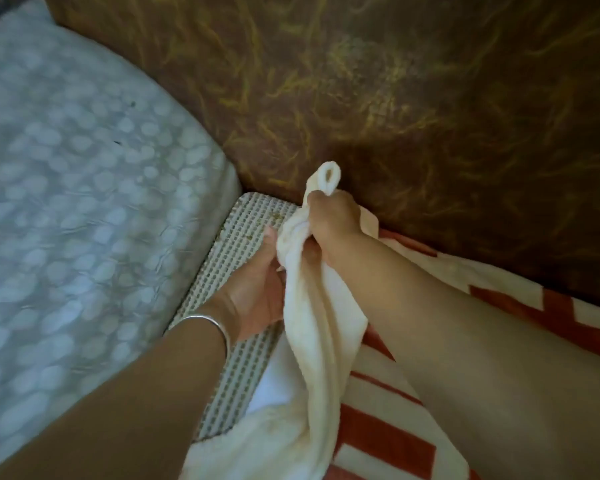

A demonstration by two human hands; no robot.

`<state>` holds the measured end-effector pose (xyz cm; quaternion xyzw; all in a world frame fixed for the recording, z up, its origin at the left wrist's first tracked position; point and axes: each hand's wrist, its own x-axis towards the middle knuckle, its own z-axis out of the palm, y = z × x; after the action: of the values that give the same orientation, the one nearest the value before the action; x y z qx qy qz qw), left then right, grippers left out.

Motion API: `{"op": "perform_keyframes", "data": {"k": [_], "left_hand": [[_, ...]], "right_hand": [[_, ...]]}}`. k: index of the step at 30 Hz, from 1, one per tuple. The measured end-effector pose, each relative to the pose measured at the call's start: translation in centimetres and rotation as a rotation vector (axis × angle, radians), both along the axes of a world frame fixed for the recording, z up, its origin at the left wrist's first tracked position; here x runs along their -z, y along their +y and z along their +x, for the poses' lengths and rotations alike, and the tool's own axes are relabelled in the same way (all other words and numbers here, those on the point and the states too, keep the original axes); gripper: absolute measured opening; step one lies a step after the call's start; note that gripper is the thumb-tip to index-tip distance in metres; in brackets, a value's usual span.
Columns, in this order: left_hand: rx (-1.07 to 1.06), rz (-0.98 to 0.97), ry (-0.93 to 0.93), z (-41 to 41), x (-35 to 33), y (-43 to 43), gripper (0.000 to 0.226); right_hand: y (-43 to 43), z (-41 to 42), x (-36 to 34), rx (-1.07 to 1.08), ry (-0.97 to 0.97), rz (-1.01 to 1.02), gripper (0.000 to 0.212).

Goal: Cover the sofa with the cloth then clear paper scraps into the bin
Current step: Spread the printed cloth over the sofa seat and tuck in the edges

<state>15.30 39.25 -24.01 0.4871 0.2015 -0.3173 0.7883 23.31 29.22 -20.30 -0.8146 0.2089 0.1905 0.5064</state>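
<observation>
A cream cloth with red-orange stripes (388, 438) lies over the lower right of the sofa seat. Its bunched cream corner (312, 323) rises in a rope-like twist between my hands. My right hand (333, 223) is closed around the top of that twist, a loop of cloth sticking out above the fist. My left hand (257, 289), a silver bangle on its wrist, grips the same twist just below, palm up. The sofa's brown backrest with yellow streaks (395, 98) fills the top. A white dotted seat mat (253, 216) shows uncovered beside my hands.
A grey-blue cushion or armrest with pale oval spots (84, 202) fills the left side, right against the dotted mat. Small yellowish crumbs (274, 218) lie on the mat near the backrest. No bin or paper scraps are in view.
</observation>
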Motion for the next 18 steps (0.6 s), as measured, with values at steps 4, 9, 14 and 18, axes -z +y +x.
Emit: {"op": "perform_keyframes", "data": {"k": [4, 9, 14, 18], "left_hand": [[0.008, 0.126, -0.045, 0.1, -0.3, 0.5, 0.044], [-0.134, 0.94, -0.138, 0.7, 1.4, -0.2, 0.076], [0.237, 1.452, -0.546, 0.5, 1.3, -1.0, 0.067], [0.485, 1.313, -0.431, 1.4, 1.4, -1.7, 0.062]], "right_hand": [[1.2, -0.3, 1.4, -0.042, 0.172, 0.055, 0.042], [-2.6, -0.2, 1.7, -0.087, -0.189, -0.435, 0.033], [-6.4, -0.6, 1.9, 0.223, 0.252, -0.101, 0.063], [-6.4, -1.2, 1.7, 0.281, 0.358, 0.394, 0.029]]}}
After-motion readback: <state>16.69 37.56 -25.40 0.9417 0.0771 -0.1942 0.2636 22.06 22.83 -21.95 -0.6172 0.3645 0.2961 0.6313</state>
